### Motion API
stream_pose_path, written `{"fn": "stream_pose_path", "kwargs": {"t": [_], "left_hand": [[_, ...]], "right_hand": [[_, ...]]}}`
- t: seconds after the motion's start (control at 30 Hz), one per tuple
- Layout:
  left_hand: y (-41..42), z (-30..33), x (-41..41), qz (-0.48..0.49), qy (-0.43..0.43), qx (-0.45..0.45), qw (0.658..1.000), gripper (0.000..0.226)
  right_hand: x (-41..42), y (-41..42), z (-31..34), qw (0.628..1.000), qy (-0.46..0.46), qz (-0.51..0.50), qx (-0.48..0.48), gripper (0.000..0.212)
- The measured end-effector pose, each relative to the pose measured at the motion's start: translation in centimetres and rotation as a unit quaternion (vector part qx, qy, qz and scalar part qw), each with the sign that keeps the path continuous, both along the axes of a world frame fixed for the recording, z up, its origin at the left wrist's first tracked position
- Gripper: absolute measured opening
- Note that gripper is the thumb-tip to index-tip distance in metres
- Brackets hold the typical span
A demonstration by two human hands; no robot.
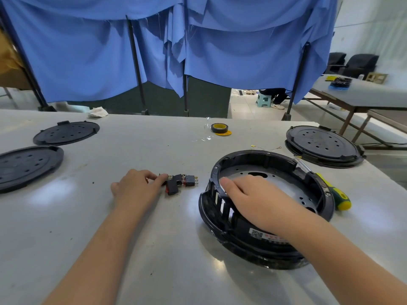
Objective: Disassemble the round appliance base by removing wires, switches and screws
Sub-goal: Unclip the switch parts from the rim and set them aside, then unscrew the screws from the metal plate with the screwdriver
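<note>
The round black appliance base (284, 166) lies open side up on the grey table, right of centre, its metal plate visible inside. My right hand (253, 199) rests over its near left rim, fingers curled inward over the rim. Several small black and red rocker switches (179, 182) lie in a cluster on the table left of the base. My left hand (136, 188) lies beside them, with its fingertips touching the leftmost switch. A thin wire (267, 148) with terminals lies behind the base.
A green and yellow screwdriver (334, 191) lies against the base's right side. Two black round covers (66, 133) (26, 166) sit at the left, another assembled base (323, 145) at the far right. A tape roll (219, 128) sits mid-back.
</note>
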State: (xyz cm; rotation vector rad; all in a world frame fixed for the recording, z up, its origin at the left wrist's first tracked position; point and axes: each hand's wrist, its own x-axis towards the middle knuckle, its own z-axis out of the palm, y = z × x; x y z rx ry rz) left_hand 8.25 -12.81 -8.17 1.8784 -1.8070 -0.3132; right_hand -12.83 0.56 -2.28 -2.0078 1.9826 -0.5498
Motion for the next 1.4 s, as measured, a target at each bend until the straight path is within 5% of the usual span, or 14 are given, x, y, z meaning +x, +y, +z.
{"fn": "stream_pose_path", "kwargs": {"t": [0.1,0.23,0.43,0.67,0.9,1.17,1.3,1.4], "left_hand": [[1.0,0.8,-0.7,-0.056,0.052,-0.082,0.994,0.033],[4.1,2.4,-2.9,-0.241,0.171,-0.139,0.945,0.032],[7.2,3.9,-5.7,-0.367,0.149,-0.151,0.906,0.026],[8.9,4.5,-6.9,-0.413,0.048,-0.131,0.900,0.048],[10.5,4.9,-7.6,-0.426,0.055,-0.153,0.890,0.056],[11.0,5.8,-6.8,-0.431,0.021,-0.307,0.848,0.110],[9.6,5.8,-6.2,-0.390,0.053,-0.362,0.845,0.086],[9.0,5.3,-6.0,-0.359,0.155,-0.340,0.855,0.075]], "right_hand": [[-0.5,0.7,0.7,0.999,0.021,0.026,-0.037,0.054],[-2.6,3.0,2.3,0.997,0.036,0.056,-0.027,0.045],[-7.2,8.0,1.5,0.994,0.094,0.040,-0.037,0.058],[-8.1,8.3,-2.2,0.951,0.199,0.070,-0.228,0.052],[-7.1,5.9,-1.1,0.910,0.061,0.028,-0.408,0.050],[-8.1,4.2,3.9,0.925,-0.100,-0.034,-0.365,0.055],[-8.6,4.3,5.9,0.920,-0.165,-0.066,-0.349,0.056],[-9.0,4.4,7.4,0.906,-0.241,-0.086,-0.338,0.058]]}}
